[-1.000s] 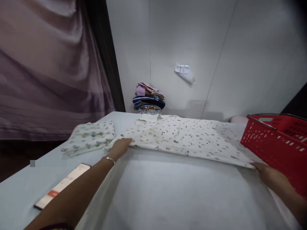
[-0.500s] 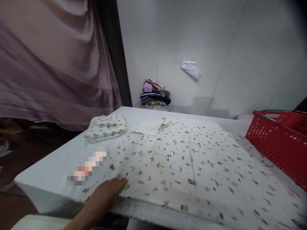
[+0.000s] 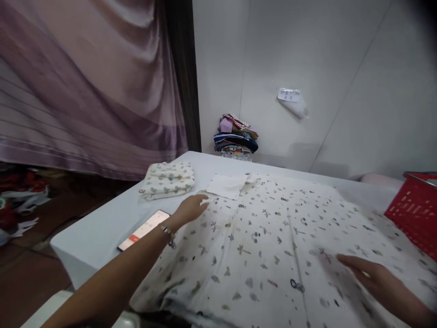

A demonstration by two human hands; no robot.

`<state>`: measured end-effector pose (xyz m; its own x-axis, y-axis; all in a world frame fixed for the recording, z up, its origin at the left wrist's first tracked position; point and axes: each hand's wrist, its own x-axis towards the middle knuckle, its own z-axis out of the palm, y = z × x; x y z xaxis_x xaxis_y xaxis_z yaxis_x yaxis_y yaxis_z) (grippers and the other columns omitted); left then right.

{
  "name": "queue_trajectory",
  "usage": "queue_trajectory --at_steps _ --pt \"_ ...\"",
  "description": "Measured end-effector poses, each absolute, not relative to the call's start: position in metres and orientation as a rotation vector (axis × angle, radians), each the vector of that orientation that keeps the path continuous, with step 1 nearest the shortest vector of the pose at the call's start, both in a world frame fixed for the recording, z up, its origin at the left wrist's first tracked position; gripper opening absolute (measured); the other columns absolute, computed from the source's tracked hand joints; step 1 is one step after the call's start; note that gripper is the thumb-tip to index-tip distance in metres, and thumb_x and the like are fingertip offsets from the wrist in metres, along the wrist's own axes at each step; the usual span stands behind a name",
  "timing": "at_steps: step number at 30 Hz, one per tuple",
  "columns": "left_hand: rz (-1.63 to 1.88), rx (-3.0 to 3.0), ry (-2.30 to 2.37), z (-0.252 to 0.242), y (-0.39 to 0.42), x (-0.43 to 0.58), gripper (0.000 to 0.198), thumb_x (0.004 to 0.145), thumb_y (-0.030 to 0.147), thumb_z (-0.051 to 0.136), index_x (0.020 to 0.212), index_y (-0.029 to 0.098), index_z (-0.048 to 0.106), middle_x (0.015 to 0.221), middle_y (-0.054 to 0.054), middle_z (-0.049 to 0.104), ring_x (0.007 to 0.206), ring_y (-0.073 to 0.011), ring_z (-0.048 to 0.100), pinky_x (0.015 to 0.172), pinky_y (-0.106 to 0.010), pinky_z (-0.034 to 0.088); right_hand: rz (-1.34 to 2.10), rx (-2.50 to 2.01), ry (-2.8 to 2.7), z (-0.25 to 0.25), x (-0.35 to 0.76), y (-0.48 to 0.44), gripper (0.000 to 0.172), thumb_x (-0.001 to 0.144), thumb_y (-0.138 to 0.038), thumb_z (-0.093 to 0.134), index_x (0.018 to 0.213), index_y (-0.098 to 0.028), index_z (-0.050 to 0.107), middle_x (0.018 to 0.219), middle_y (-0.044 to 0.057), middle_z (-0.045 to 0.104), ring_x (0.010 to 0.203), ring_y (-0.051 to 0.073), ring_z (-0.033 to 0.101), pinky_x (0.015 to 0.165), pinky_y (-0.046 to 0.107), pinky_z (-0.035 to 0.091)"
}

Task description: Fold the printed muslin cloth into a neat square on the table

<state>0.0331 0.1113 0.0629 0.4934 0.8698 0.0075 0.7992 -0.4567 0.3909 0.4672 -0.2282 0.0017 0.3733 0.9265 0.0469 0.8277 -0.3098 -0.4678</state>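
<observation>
A white cloth [image 3: 252, 255] printed with small palm trees and leaves lies spread over the table. At its far left edge my left hand [image 3: 193, 207], a bracelet on the wrist, has its fingers closed on the cloth's border. My right hand [image 3: 378, 278] is over the right part of the cloth, slightly blurred, with its fingers stretched out. A white flap [image 3: 225, 186] lies folded over at the cloth's far left corner. Along the near left the cloth's edge is rumpled.
A folded printed cloth [image 3: 168, 180] and a lit phone [image 3: 146, 228] lie on the white table [image 3: 88, 232] at the left. A red basket [image 3: 414, 209] stands at the right. Stacked textiles [image 3: 236, 136] sit beyond the table; a pink curtain [image 3: 102, 91] hangs left.
My left hand has moved from the near edge up to the cloth's far left side. My right hand has come into view. The near left edge has become rumpled. The view has turned left.
</observation>
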Motion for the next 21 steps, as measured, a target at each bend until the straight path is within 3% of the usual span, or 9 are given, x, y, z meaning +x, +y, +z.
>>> queue_trajectory --at_steps 3,10,13,15,18,21 --pt "0.334 2.344 1.597 0.052 0.174 0.066 0.037 0.087 0.033 0.04 0.113 0.018 0.062 0.116 -0.01 0.065 0.105 -0.0231 0.059 0.088 -0.031 0.043 0.727 -1.998 -1.514 0.008 0.413 -0.138 0.037 0.079 -0.046 0.052 0.107 -0.029 0.07 0.118 0.005 0.064 0.108 0.027 0.06 0.092 0.042 0.05" --pt "0.323 2.159 1.811 0.014 0.266 0.126 0.03 0.087 0.027 0.046 0.106 0.011 0.061 0.117 -0.019 0.061 0.113 -0.0289 0.054 0.09 -0.038 0.043 1.153 -1.523 -0.953 0.014 0.313 0.046 0.045 0.076 -0.031 0.063 0.119 -0.02 0.056 0.132 0.014 0.051 0.086 0.021 0.064 0.062 0.032 0.055" --pt "0.35 2.049 1.858 0.0 0.29 0.14 0.032 0.086 0.03 0.053 0.111 0.01 0.057 0.118 -0.017 0.058 0.113 -0.028 0.053 0.091 -0.041 0.044 1.21 -1.484 -0.807 0.007 0.303 0.096 0.046 0.073 -0.031 0.068 0.115 -0.018 0.055 0.113 0.013 0.06 0.076 0.019 0.064 0.055 0.029 0.052" --pt "0.377 1.971 1.85 -0.007 0.304 0.144 0.036 0.086 0.033 0.056 0.115 0.013 0.055 0.119 -0.013 0.056 0.108 -0.0241 0.055 0.089 -0.043 0.046 1.291 -1.454 -0.723 0.003 0.302 0.118 0.036 0.071 -0.029 0.07 0.103 -0.018 0.057 0.091 0.007 0.063 0.068 0.015 0.061 0.048 0.023 0.045" --pt "0.446 1.893 1.743 -0.01 0.318 0.146 0.037 0.087 0.036 0.056 0.117 0.016 0.053 0.117 -0.008 0.056 0.102 -0.0201 0.057 0.085 -0.041 0.05 1.432 -1.443 -0.652 -0.002 0.302 0.135 0.018 0.073 -0.028 0.068 0.076 -0.015 0.055 0.064 0.0 0.055 0.05 0.008 0.046 0.039 0.016 0.028" --pt "0.572 1.862 1.588 -0.005 0.32 0.144 0.035 0.087 0.037 0.055 0.117 0.017 0.054 0.117 -0.008 0.056 0.1 -0.0192 0.058 0.083 -0.039 0.051 1.478 -1.447 -0.633 -0.002 0.299 0.137 0.021 0.071 -0.024 0.067 0.064 -0.017 0.048 0.055 -0.003 0.048 0.044 0.006 0.036 0.036 0.016 0.022"
